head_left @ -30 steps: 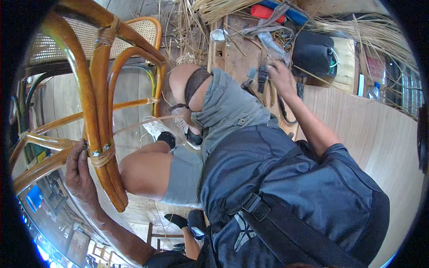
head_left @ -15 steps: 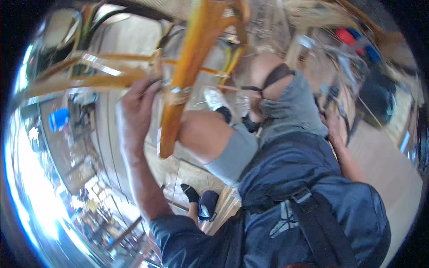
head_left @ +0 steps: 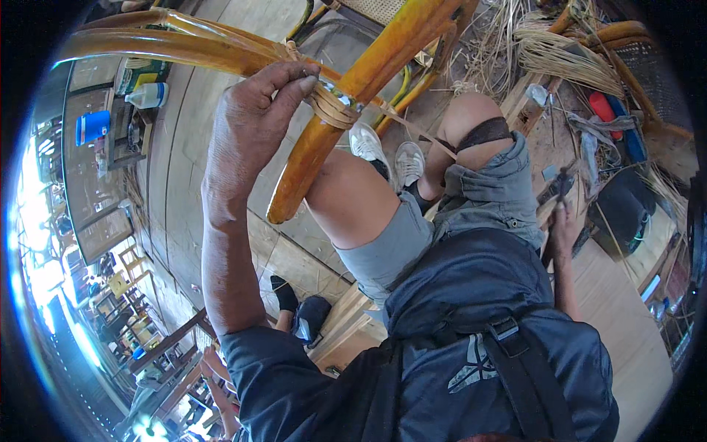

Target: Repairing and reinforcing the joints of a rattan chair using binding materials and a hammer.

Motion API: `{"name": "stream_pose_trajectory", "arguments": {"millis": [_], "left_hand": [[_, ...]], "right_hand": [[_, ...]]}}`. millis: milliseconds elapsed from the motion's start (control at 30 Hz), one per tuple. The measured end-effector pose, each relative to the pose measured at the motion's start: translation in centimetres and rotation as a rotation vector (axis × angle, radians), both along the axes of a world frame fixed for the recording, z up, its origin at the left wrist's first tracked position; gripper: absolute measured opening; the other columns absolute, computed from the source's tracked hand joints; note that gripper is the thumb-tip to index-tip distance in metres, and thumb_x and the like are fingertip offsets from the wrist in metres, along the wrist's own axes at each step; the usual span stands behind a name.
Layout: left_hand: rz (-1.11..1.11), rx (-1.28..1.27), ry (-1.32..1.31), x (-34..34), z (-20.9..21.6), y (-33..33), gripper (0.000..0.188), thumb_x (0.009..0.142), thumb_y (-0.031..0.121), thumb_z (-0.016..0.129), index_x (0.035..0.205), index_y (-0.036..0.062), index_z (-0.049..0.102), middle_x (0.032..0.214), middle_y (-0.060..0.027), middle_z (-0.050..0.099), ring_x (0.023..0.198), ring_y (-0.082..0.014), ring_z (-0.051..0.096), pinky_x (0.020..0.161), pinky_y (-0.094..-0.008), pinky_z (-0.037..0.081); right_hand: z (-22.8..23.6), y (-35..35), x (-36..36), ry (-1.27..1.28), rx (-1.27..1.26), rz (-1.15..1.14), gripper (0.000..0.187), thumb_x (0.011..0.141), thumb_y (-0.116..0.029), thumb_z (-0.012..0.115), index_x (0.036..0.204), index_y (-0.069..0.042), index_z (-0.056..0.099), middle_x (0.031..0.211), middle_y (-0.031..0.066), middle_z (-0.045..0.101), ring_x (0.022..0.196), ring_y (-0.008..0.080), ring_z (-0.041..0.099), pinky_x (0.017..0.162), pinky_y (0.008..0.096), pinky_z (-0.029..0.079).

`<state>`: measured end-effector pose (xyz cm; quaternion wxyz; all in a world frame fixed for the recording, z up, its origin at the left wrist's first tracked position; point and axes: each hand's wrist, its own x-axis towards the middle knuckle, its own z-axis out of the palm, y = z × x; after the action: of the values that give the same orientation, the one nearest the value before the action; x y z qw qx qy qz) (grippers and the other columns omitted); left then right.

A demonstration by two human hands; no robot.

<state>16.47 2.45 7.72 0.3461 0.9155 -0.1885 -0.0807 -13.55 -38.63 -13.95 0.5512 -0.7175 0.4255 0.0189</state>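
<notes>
My left hand [head_left: 254,125] is closed in a pinch, thumb and forefinger pressed at a pale rattan strip [head_left: 335,109]. That strip is wound in several turns round a glossy amber rattan pole [head_left: 309,162], near its rounded lower end. A loose length [head_left: 423,136] of strip runs from behind the pole toward my far knee. The pole belongs to a rattan furniture frame [head_left: 173,48] and leans against my near thigh. Down by my right thigh, my right hand [head_left: 562,232] reaches up to a dark hand tool [head_left: 561,186]; whether its fingers grip the tool is hidden.
Loose rattan strands [head_left: 563,62] lie in a heap at the far right, near a red object [head_left: 602,116]. A plywood sheet [head_left: 618,309] is at the right. Far left stand a blue container [head_left: 92,127] and a white jug [head_left: 147,96]. Another person's hands [head_left: 213,372] show at lower left.
The view has shifted and sharpened. My left hand has gone from beside the frame's rail to a pinch at the wound strip on the pole. My right hand stays near the dark tool.
</notes>
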Motion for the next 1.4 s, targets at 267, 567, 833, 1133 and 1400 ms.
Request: {"name": "stream_pose_trajectory", "arguments": {"millis": [267, 567, 833, 1133, 1400], "left_hand": [[0.003, 0.062, -0.089, -0.8, -0.2, -0.4, 0.020, 0.086, 0.017, 0.060, 0.100, 0.0044, 0.065, 0.087, -0.0123, 0.067, 0.079, -0.0183, 0.066, 0.071, -0.0280, 0.050], [0.035, 0.057, -0.126, -0.8, -0.6, -0.2, 0.018, 0.084, 0.017, 0.061, 0.098, 0.0064, 0.065, 0.085, -0.0115, 0.067, 0.078, -0.0209, 0.066, 0.069, -0.0290, 0.051], [-0.017, 0.012, -0.167, -0.8, -1.0, 0.1, 0.018, 0.084, 0.018, 0.061, 0.097, 0.0064, 0.066, 0.082, -0.0111, 0.067, 0.076, -0.0203, 0.066, 0.067, -0.0289, 0.050], [-0.028, 0.144, -0.149, -0.9, 0.0, -0.3, 0.018, 0.084, 0.017, 0.062, 0.097, 0.0056, 0.066, 0.084, -0.0101, 0.067, 0.076, -0.0211, 0.066, 0.068, -0.0282, 0.051], [-0.028, 0.049, -0.161, -0.7, -0.4, -0.1, 0.017, 0.083, 0.016, 0.062, 0.096, 0.0057, 0.066, 0.086, -0.0106, 0.067, 0.079, -0.0210, 0.067, 0.069, -0.0287, 0.052]], "right_hand": [[19.0, 6.3, 11.1, -0.400, 0.369, 0.540, 0.049, 0.083, -0.026, 0.060, 0.121, 0.001, 0.045, 0.070, -0.0003, 0.050, 0.056, 0.0059, 0.047, 0.048, 0.0197, 0.038], [20.4, 16.6, 16.8, -0.530, 0.356, 0.862, 0.038, 0.085, -0.019, 0.055, 0.113, 0.004, 0.044, 0.072, 0.0037, 0.051, 0.050, 0.0061, 0.045, 0.044, 0.0193, 0.039], [20.3, 17.6, 17.7, -0.238, 0.578, 0.878, 0.027, 0.093, -0.022, 0.043, 0.105, 0.002, 0.049, 0.073, 0.0050, 0.056, 0.049, 0.0065, 0.045, 0.045, 0.0195, 0.040], [20.3, 18.3, 18.2, -0.311, 0.249, 0.990, 0.028, 0.095, -0.025, 0.043, 0.103, 0.002, 0.047, 0.062, 0.0012, 0.048, 0.046, 0.0056, 0.043, 0.043, 0.0191, 0.036], [21.5, 18.3, 17.4, -0.439, 0.215, 0.886, 0.025, 0.095, -0.022, 0.041, 0.099, 0.001, 0.050, 0.065, 0.0028, 0.053, 0.047, 0.0061, 0.046, 0.044, 0.0201, 0.038]]}}
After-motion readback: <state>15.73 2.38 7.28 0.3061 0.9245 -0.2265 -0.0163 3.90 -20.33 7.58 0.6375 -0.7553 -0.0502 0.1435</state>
